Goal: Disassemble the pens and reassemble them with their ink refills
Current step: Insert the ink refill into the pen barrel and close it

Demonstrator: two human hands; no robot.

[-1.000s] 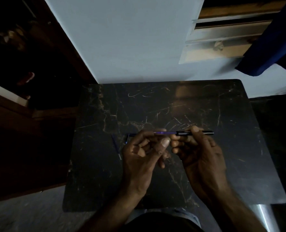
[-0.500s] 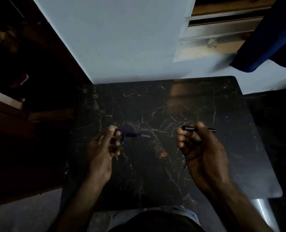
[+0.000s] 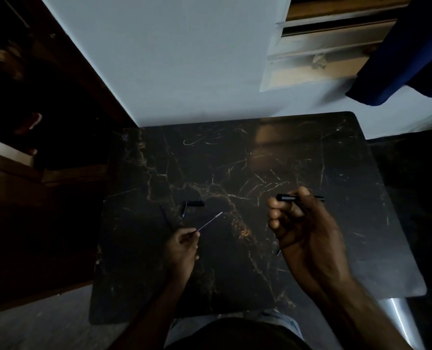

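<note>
My right hand (image 3: 303, 228) holds a black pen barrel (image 3: 289, 198) level above the right half of the dark marble table (image 3: 247, 269); the barrel's thin end sticks out past my fingers to the right. My left hand (image 3: 183, 245) pinches one end of a thin ink refill (image 3: 209, 221), which slants up to the right just over the tabletop. A short black pen part (image 3: 194, 204) lies on the table beyond my left hand. A second thin dark refill (image 3: 166, 220) lies on the table to the left of that hand.
The small table stands against a pale wall (image 3: 184, 59). Dark wooden furniture (image 3: 33, 198) is on the left, a blue cloth (image 3: 406, 54) hangs at the upper right, and a metal table leg (image 3: 399, 317) shows at the lower right.
The pen has been pulled apart: my hands separated, the right keeping the barrel. My left hand set the short black part on the table, drew back toward me, and now holds only the refill.
</note>
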